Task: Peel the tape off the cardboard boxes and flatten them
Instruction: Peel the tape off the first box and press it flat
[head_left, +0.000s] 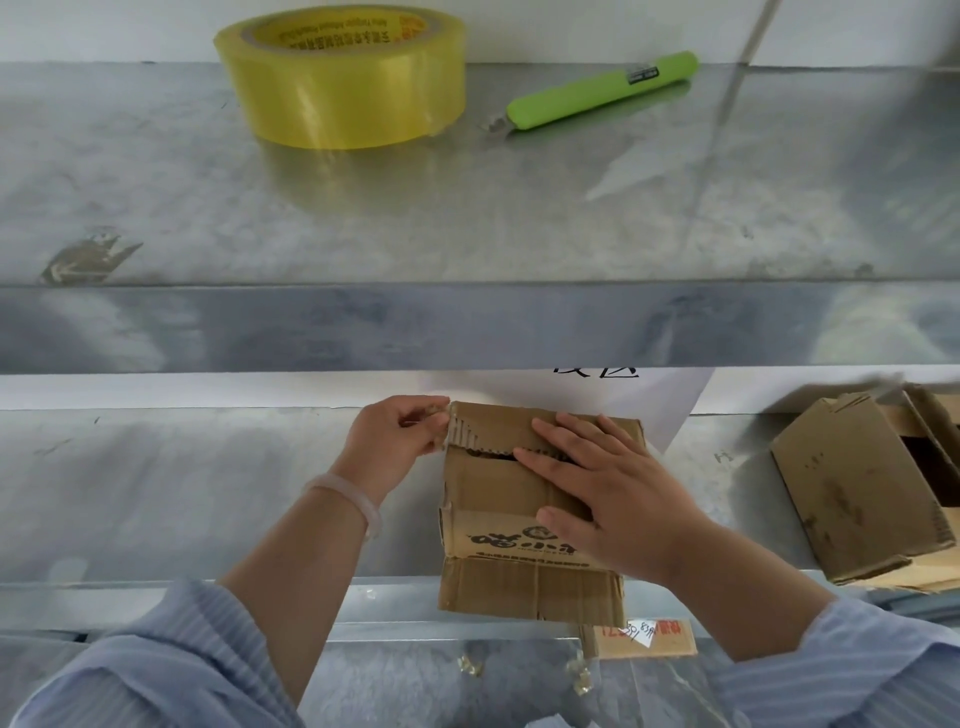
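Steel surface (208, 493) under a metal shelf (467, 218), tape roll (343, 88) and green utility knife (597, 91) parked up there, out of the way. Cardboard box (498, 493) at the near edge, overhanging slightly. Right grip (613, 499) flat on top, fingers straight, pinning it steady. Left grip (400, 436) pinching a strip (442, 418) at the far-left corner, tape by the look of it. Open room leftward for the pull; second opened box (852, 488) well off right.

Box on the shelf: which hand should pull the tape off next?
Left. The left hand pinches what looks like the tape end at the far left corner of the box, so it can likely just pull. The right hand lies flat on top, fingers straight, holding it down.
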